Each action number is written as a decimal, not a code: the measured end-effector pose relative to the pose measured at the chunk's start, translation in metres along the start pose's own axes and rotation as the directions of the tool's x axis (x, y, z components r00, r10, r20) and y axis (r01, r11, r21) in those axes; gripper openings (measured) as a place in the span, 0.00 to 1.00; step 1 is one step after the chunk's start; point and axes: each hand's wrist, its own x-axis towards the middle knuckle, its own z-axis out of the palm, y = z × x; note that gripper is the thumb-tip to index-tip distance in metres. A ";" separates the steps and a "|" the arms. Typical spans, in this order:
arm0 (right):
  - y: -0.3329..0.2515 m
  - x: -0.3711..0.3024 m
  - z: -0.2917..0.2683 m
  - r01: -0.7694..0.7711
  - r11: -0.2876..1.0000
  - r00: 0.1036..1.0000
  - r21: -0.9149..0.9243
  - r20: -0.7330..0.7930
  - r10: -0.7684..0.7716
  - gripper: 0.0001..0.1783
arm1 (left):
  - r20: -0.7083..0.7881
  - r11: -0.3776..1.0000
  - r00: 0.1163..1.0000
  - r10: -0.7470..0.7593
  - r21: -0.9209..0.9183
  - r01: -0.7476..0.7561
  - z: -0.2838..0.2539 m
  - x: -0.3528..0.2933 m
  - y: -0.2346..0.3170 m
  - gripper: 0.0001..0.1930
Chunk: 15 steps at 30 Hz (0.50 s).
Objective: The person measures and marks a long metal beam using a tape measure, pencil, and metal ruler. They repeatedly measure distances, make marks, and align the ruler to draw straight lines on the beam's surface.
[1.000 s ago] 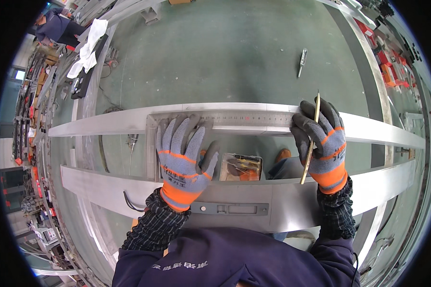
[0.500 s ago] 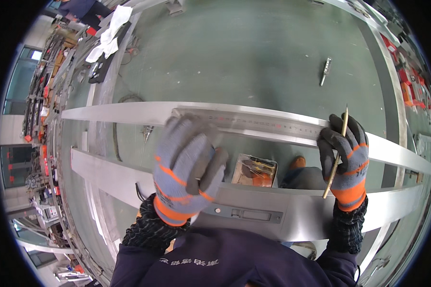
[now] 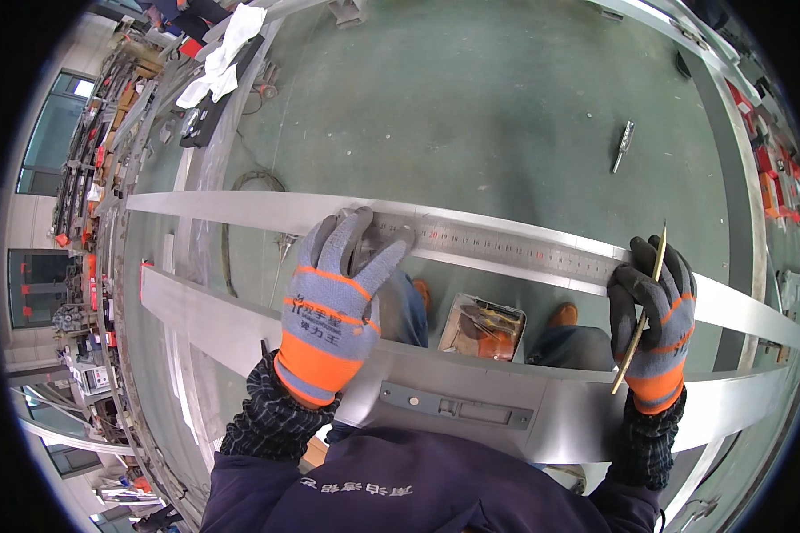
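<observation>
A long steel ruler [image 3: 507,250] lies along a narrow silver metal bar [image 3: 240,209] that crosses in front of me. My left hand [image 3: 333,293], in a grey and orange work glove, grips the ruler's left end, fingers over the far edge and thumb on the near side. In my gloved right hand [image 3: 656,311] a thin yellow pencil [image 3: 641,325] is held slantwise, its sharp tip pointing away from me. The bent fingers of that hand touch the ruler's right end, hiding it.
Closer to my body runs a wider metal profile [image 3: 542,404] with a recessed latch plate [image 3: 458,407]. Below the bars, a box of small tools [image 3: 482,329] stands on the green floor [image 3: 471,107]. A small metal tool [image 3: 624,147] lies farther off. White cloth [image 3: 227,58] hangs at the far left.
My left hand, blurred before, has turned and settled with spread fingers over the ruler's left end. My right hand stays at the right end with the pencil. The whole view has shifted slightly.
</observation>
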 end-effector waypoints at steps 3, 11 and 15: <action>0.000 0.001 0.000 -0.002 1.000 1.000 0.002 0.001 0.002 0.14 | 0.021 0.999 1.000 -0.008 0.037 0.007 0.000 0.002 0.002 0.37; 0.001 -0.003 0.000 -0.030 1.000 0.999 0.007 0.039 0.030 0.16 | 0.040 0.997 0.999 0.015 0.071 -0.018 0.000 0.007 0.003 0.36; 0.001 -0.002 0.000 -0.033 0.999 0.999 0.008 0.040 0.033 0.16 | 0.062 0.999 0.998 0.010 0.047 -0.013 -0.002 0.009 0.003 0.35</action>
